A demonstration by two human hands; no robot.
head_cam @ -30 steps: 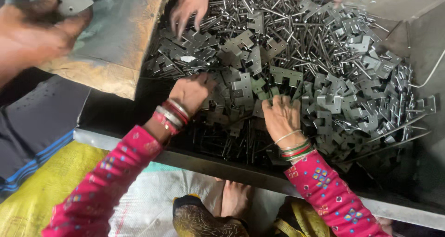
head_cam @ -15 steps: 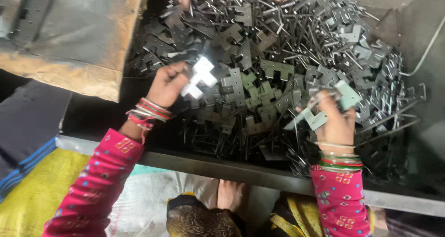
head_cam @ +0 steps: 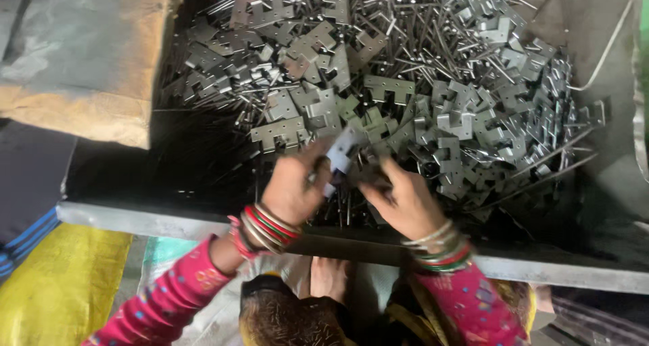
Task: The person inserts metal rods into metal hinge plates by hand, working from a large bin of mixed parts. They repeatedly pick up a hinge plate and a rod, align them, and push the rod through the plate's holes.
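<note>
Near the front edge: both hands sit close together.
Left hand (head_cam: 292,189): pinches a flat metal piece (head_cam: 342,151).
Right hand (head_cam: 403,200): grips a dark metal piece (head_cam: 370,177), touching the first.
Behind them: a big pile of metal pieces and pins (head_cam: 433,82) in a dark bin (head_cam: 595,183).

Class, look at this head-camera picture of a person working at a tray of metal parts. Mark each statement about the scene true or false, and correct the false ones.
1. The left hand grips a flat metal plate. True.
2. The pile of metal pieces lies in a metal tray. True.
3. Both wrists are bare. False: both wear bangles.
4. The right hand is far from the left. False: the two are close together at the pile's near edge.
5. The sleeves are plain white. False: they are pink, patterned.
</note>
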